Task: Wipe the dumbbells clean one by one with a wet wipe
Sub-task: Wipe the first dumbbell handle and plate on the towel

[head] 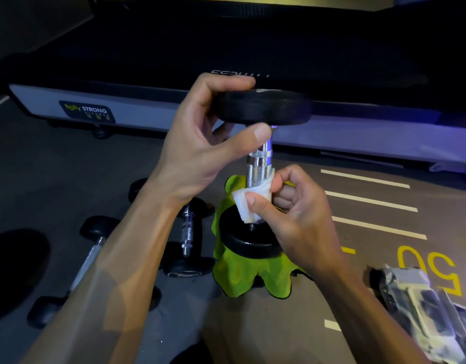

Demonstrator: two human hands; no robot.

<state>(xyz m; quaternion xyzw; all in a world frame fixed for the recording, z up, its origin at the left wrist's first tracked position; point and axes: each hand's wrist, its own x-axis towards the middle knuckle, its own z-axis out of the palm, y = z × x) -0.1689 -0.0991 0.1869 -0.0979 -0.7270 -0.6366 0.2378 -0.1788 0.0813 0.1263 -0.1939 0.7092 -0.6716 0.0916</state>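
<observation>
The dumbbell (258, 164) stands upright on a green cloth (242, 274) on the floor. The left hand (200, 137) clamps its top plate, steadying it, while the right hand (292, 206) pinches the wet wipe (246, 203) around the knurled handle.

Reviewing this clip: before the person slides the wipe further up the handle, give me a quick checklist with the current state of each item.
1. Upright black-ended dumbbell with knurled chrome handle steadied: ok, left hand has a grip on its top disc.
2. White wet wipe on the handle: ok, right hand presses it around the lower handle.
3. Base support: ok, the bottom disc stands on the lime green cloth.
4. Upper handle free to wipe: ok, bare chrome shows above the wipe.
5. Wipe still wet enough: cannot tell.
6. Other black dumbbells lying on the floor out of the way: ok, they lie to the left, apart from the cloth.
</observation>
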